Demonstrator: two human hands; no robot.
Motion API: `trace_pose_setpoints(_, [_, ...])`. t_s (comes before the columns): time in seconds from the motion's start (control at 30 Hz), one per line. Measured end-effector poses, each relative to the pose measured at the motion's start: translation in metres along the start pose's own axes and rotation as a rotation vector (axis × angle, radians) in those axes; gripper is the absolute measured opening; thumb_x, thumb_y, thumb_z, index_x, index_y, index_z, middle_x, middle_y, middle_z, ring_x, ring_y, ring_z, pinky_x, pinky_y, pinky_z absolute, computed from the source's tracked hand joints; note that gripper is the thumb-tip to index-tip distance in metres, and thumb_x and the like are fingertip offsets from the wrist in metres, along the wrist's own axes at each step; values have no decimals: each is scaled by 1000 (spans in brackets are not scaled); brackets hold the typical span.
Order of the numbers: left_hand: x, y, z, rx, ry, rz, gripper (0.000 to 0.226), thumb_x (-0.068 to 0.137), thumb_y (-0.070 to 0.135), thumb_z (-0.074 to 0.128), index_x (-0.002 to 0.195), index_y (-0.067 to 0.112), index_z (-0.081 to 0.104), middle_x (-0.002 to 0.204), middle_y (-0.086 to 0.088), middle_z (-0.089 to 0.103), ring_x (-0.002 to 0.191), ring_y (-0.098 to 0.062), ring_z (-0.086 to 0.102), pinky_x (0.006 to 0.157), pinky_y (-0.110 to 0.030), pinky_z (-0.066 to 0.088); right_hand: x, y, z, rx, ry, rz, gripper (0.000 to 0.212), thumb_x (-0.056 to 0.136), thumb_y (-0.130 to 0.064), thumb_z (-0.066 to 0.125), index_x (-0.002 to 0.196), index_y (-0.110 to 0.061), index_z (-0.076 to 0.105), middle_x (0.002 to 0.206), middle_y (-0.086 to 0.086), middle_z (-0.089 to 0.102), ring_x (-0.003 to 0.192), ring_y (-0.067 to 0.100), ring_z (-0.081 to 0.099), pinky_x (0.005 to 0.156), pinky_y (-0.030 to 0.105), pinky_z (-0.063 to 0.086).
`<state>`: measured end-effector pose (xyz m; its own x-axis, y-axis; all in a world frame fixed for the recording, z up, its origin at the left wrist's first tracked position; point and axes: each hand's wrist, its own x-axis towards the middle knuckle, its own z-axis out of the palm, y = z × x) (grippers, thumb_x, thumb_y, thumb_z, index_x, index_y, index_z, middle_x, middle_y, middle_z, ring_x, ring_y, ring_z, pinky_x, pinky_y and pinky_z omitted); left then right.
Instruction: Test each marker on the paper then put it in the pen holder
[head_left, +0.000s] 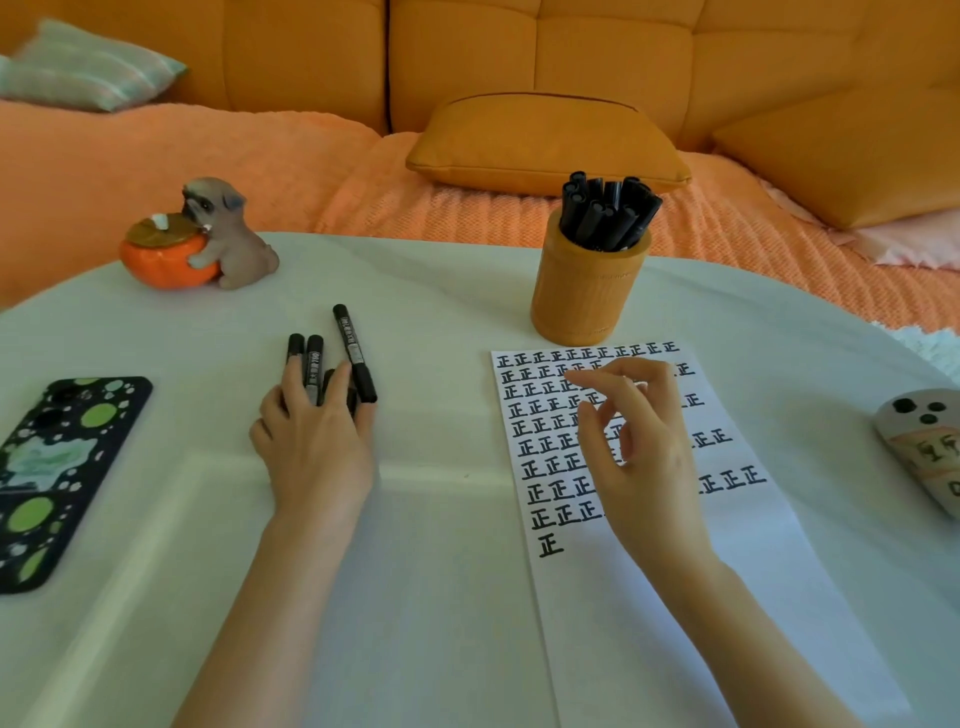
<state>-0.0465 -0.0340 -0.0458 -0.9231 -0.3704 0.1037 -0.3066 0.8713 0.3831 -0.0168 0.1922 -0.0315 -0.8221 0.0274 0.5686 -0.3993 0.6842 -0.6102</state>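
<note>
Several markers (355, 353) lay pointing away across the desk (441, 291), under the flat fingers of the left hand (317, 447). The right hand (639, 441), empty and loosely curled, hovered over the paper (753, 571).

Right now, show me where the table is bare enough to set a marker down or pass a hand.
Bare table lies between the dog figurine and pen holder, between the loose markers and paper, and between the phone and left hand. Crowded: that hand's fingers over the markers, right hand over the paper's upper rows.
</note>
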Motion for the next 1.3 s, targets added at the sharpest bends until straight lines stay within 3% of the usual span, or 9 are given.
trace_pose_setpoints(0.23, [-5,9,7,-31,-9,72,50,97,28,43,145,22,31,157,-5,13,137,-32,18,107,-43,17,-1,1,4,23,-31,16,26,91,-16,49,110,-17,66,109,-10,43,79,4,53,57,12,39])
trace_pose_setpoints(0.83, [-25,27,2,-173,-53,171,45,84,28,64,127,23,51,141,2,38,120,-29,40,97,-36,29,-4,2,11,68,-183,127,20,93,-8,54,102,-18,68,103,-8,54,82,5,54,60,11,39])
trace_pose_setpoints(0.97, [-26,29,2,-173,-53,181,44,85,29,64,127,23,51,141,0,37,122,-29,39,98,-36,29,10,1,19,3,-184,105,20,94,-13,54,108,-17,67,106,-6,55,79,6,54,62,16,43])
trace_pose_setpoints(1.1, [-24,31,3,-171,-51,177,44,87,31,61,128,23,50,142,0,35,123,-28,37,100,-36,28,52,2,44,-90,-208,136,29,95,-22,56,122,-14,61,117,2,55,94,17,57,75,32,50])
trace_pose_setpoints(1.3, [-22,33,5,-156,-48,194,46,87,36,61,129,22,49,142,-1,36,123,-28,37,101,-36,29,103,-1,94,-299,-412,184,47,93,-40,56,125,-6,58,121,12,53,106,26,56,82,35,49])
